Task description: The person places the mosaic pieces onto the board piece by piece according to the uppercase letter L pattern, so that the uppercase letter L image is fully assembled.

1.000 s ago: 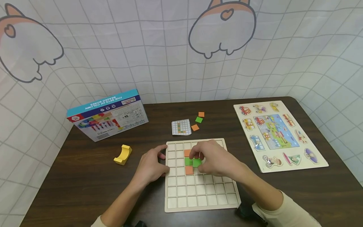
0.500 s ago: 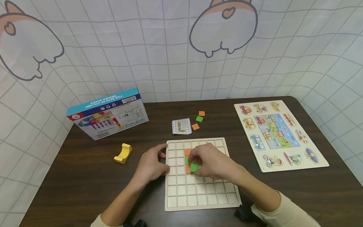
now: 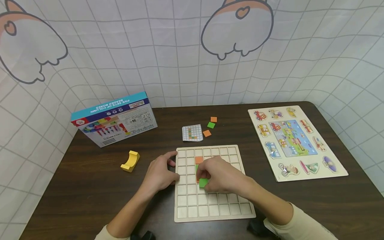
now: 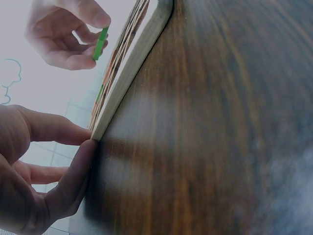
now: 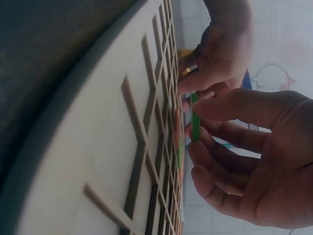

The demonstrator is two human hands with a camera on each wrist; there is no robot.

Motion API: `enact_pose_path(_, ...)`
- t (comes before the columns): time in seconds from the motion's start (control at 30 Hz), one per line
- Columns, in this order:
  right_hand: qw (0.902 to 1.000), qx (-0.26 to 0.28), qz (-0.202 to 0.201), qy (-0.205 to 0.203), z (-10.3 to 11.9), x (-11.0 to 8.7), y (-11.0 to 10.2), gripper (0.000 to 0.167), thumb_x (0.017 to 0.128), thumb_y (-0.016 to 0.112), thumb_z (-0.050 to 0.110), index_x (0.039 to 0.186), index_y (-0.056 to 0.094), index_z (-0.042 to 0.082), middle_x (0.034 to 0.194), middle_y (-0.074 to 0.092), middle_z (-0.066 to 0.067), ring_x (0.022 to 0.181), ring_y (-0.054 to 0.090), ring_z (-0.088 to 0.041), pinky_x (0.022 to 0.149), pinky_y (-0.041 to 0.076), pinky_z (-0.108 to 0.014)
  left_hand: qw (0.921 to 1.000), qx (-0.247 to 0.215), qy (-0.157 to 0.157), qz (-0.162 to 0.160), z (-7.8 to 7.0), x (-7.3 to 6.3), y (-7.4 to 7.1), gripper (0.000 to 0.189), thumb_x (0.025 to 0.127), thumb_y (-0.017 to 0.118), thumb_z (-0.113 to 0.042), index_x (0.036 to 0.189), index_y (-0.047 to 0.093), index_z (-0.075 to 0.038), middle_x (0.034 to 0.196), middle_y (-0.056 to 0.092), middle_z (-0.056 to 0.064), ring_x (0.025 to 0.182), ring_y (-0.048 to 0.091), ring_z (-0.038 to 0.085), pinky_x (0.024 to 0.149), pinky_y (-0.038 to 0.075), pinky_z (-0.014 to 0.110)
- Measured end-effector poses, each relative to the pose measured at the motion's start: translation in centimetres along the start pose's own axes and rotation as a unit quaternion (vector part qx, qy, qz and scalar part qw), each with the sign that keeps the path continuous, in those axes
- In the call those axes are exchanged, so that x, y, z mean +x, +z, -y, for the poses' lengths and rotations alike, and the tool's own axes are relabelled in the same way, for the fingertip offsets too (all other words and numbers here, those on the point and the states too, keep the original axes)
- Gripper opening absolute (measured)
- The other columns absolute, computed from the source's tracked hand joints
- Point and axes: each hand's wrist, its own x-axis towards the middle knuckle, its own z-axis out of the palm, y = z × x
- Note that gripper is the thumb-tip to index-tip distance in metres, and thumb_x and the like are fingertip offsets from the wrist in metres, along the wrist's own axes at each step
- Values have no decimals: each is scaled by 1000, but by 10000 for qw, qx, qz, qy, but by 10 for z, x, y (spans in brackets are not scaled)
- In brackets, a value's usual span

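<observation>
A green square tile (image 3: 203, 183) is pinched between the thumb and fingers of my right hand (image 3: 223, 176), above the wooden grid board (image 3: 210, 211). Seen from the right wrist, the green tile (image 5: 195, 117) stands on edge, apart from the board. On the board, an orange tile (image 3: 199, 160) lies in a cell, with a green one and another orange one below it, mostly covered by my right hand. My left hand (image 3: 159, 173) touches the board's left edge with thumb and forefinger spread along it; the left wrist view shows these fingertips (image 4: 85, 137) against the rim.
Beyond the board lie a printed pattern card (image 3: 192, 133) and loose tiles, including a green one (image 3: 211, 125). A yellow curved block (image 3: 130, 161) sits at left, before a cardboard box (image 3: 117, 120). A picture puzzle board (image 3: 297, 143) occupies the right of the dark table (image 3: 90, 196).
My right hand has moved toward the near side and slightly left with the green tile, from beside the placed green tile to below the lower orange one. My left hand stays at the board's edge.
</observation>
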Motion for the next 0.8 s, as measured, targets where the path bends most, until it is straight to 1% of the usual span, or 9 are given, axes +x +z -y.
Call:
enact_pose_path(0.13,10000,-69,71,-4,-1,1,2,28,68,79,-4,85,74,17,75,65,6,72,55,-10,66,48,-26,10000,2,-24,8,0,1,0,81,71,81,2,147,59,-14,104,63,8,58,61,18,53,49,30)
enact_pose_path(0.4,9998,-14,174,-49,2,1,6,27,68,79,-6,85,74,14,75,64,4,71,53,-9,64,47,-24,10000,13,0,11,-1,0,-1,80,71,81,2,147,59,-13,103,63,8,57,61,18,53,48,29)
enact_pose_path(0.63,9997,-109,229,-7,2,1,9,29,67,79,-6,84,74,16,73,63,5,71,53,-9,65,47,-24,10000,41,49,12,0,-1,-1,79,71,80,2,146,59,-12,102,64,8,57,61,17,53,48,29)
enact_pose_path(0.8,9996,-140,258,-17,3,3,12,29,67,79,-6,86,74,15,74,64,3,71,52,-9,64,46,-25,10000,66,72,19,0,-1,-2,79,70,80,2,146,59,-12,102,64,8,59,60,18,53,48,30)
